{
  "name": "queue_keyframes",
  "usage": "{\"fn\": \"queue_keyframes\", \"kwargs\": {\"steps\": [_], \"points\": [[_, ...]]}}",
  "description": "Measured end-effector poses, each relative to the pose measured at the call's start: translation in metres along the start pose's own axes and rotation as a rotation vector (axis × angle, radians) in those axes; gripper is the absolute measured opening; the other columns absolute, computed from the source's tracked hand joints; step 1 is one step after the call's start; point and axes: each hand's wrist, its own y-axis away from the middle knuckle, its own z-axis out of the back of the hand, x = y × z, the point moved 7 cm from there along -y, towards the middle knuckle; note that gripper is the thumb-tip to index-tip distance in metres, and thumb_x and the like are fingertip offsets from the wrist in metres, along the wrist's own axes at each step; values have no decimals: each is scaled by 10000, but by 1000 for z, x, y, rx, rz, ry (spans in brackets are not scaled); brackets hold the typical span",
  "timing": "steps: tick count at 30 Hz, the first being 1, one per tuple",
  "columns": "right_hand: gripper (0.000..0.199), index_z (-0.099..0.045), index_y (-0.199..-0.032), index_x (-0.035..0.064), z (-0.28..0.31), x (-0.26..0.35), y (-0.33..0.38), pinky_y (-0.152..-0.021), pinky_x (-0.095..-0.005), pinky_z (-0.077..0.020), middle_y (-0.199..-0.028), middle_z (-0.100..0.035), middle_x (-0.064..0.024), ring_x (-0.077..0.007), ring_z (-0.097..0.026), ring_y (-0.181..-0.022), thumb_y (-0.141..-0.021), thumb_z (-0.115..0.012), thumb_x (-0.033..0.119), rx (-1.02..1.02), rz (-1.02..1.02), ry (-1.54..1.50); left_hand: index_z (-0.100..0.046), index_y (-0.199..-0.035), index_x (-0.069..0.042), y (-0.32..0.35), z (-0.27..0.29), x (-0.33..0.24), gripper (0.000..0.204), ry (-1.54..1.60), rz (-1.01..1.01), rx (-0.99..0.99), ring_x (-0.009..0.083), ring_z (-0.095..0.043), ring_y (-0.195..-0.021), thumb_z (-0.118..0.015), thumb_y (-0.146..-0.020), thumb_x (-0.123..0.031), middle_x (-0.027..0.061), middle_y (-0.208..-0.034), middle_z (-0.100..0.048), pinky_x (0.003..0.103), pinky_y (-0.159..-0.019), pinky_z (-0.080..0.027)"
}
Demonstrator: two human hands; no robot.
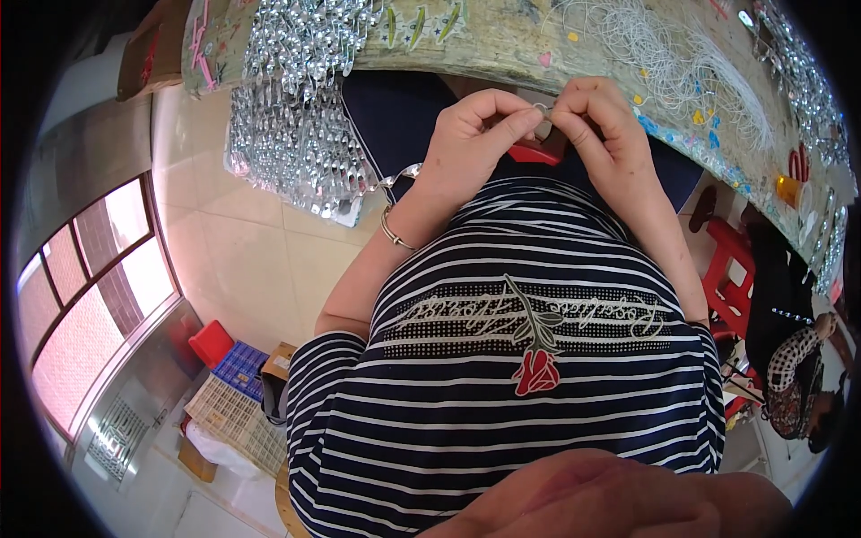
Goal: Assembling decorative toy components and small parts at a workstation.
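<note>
My left hand (471, 134) and my right hand (599, 125) meet fingertip to fingertip just below the edge of the worktable (502, 49). Between them they pinch a small silvery metal ring (541, 109). A shiny strip (399, 175) hangs from under my left palm, and a thin bangle circles that wrist. Below the hands lies my dark blue lap and a striped shirt with a red rose. What part of the small piece each hand grips is too small to tell.
Heaps of silvery strung pieces (300, 99) drape over the table's left end. White cords (682, 54) and small coloured bits cover the table to the right. Red plastic stools (731, 269) and another seated person (798, 359) are at right. Crates and boxes (238, 394) stand on the tiled floor.
</note>
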Motion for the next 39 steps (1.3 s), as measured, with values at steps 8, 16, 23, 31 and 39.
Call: {"fn": "queue_keyframes", "kwargs": {"steps": [8, 16, 23, 31, 39], "points": [[101, -546, -919, 23, -23, -34, 11, -668, -204, -402, -876, -506, 11, -53, -469, -776, -926, -521, 121, 87, -507, -555, -649, -850, -17, -1, -3, 6, 94, -168, -33, 47, 41, -542, -695, -638, -847, -110, 2, -783, -631, 185, -625, -436], [110, -577, -957, 18, -17, -29, 3, -719, -189, -408, -896, -522, 16, -51, -494, -782, -922, -525, 109, 57, -325, -416, -659, -860, -17, -1, -3, 14, 98, -20, 71, 41, 38, -524, -659, -661, -828, -110, 1, -753, -636, 178, -598, -414], [103, -612, -943, 6, 4, -11, 1, -725, -216, -425, -909, -548, -26, -105, -531, -812, -880, -573, 78, -51, -158, -180, -650, -894, -8, -1, 2, 15, 69, -57, 0, -37, 81, -577, -744, -627, -840, -43, 29, -799, -632, 201, -702, -459], [91, -637, -895, 2, -1, -1, 4, -695, -232, -438, -882, -554, -67, -159, -548, -787, -809, -639, 30, -16, -118, -6, -640, -903, 8, -1, -2, 11, 71, -131, -108, -8, 86, -597, -780, -618, -845, -26, 43, -846, -642, 213, -725, -483], [113, -645, -896, 4, -2, -2, 4, -609, -235, -434, -838, -559, -64, -157, -551, -719, -786, -656, 29, -19, -96, 93, -638, -906, 1, 1, -2, 9, 77, -344, -217, -20, 84, -587, -743, -614, -835, -19, 39, -850, -632, 200, -681, -461]]}}
